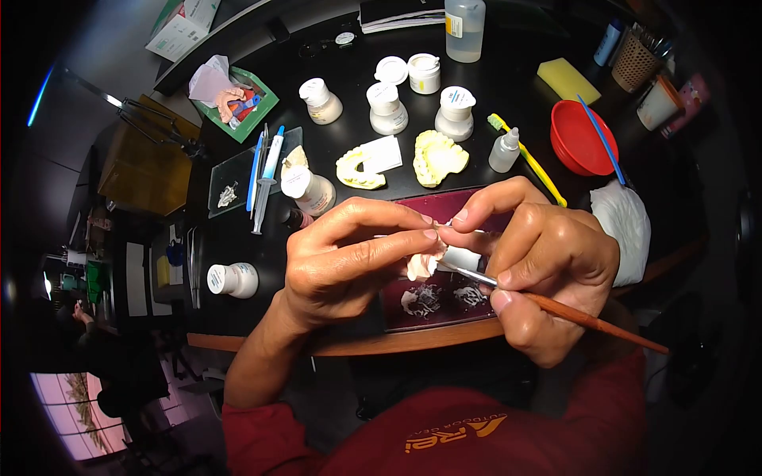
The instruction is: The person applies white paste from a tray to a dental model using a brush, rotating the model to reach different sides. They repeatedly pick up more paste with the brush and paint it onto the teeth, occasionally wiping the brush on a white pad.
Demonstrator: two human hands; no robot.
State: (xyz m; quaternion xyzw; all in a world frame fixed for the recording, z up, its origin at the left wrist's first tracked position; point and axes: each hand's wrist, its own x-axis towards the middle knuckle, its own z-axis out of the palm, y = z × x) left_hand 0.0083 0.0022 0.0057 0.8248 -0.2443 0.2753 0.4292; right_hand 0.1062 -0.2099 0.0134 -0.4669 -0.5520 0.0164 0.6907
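My left hand (333, 266) is closed, pinching a small pinkish-white dental cast piece (421, 265) between fingertips. In my right hand (548, 250) is a slender wooden-handled tool (594, 320) with a metal shaft, its tip pointing left at the cast piece. Whether that tip is a brush or a blade is too small to tell. The right index finger and thumb area also reaches close to the left fingertips. Beneath both hands lies a dark red mat (394, 320) with whitish shavings (421, 300) on it. A white cylindrical object (463, 259) shows partly behind the tool.
Yellowish dental casts (439, 159) and several white-capped jars (387, 109) stand beyond the hands. Around them are a dropper bottle (504, 151), yellow toothbrush (544, 176), red bowl (565, 147), sponge (568, 80), green tray (266, 111), syringe (270, 170) and white cloth (623, 230).
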